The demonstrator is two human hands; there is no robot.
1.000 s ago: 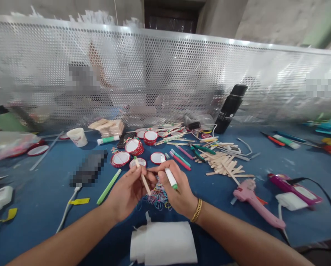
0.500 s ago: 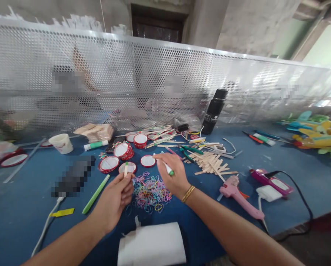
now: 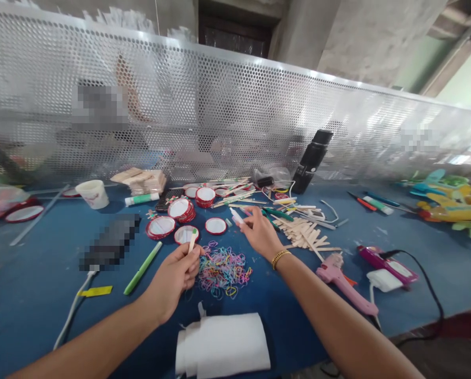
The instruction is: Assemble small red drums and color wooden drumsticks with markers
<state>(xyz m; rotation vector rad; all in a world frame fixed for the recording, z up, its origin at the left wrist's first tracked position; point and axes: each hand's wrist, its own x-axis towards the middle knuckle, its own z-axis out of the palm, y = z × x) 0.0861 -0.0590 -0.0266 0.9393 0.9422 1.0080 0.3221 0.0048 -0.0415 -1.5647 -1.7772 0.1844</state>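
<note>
Head view: the left hand (image 3: 175,275) sits at the near-left edge of the pile of rubber bands (image 3: 224,266), its fingers pinched shut on a wooden stick (image 3: 191,241). The wooden stick stands nearly upright, green-tipped end uppermost. Half a second ago this hand was in much the same place beside the pile, with the same hold.

The right hand (image 3: 261,237) has moved. Earlier it hovered over the far edge of the pile; now it is beyond the pile and to its right, clear of the bands. Its fingers are curled closed around a marker (image 3: 236,215), whose white end pokes out toward the far left. The green end that showed before is now hidden in the hand.

Just right of that hand, farther from the pile, lies a heap of flat sticks (image 3: 306,232). A pink glue gun (image 3: 343,281) rests to the pile's right. Red-rimmed round lids (image 3: 215,226) lie just behind the pile, and a green pen (image 3: 142,268) lies on the blue surface (image 3: 41,273) to its left. A folded white cloth (image 3: 223,350) lies at the near side of the pile, apart from it.
</note>
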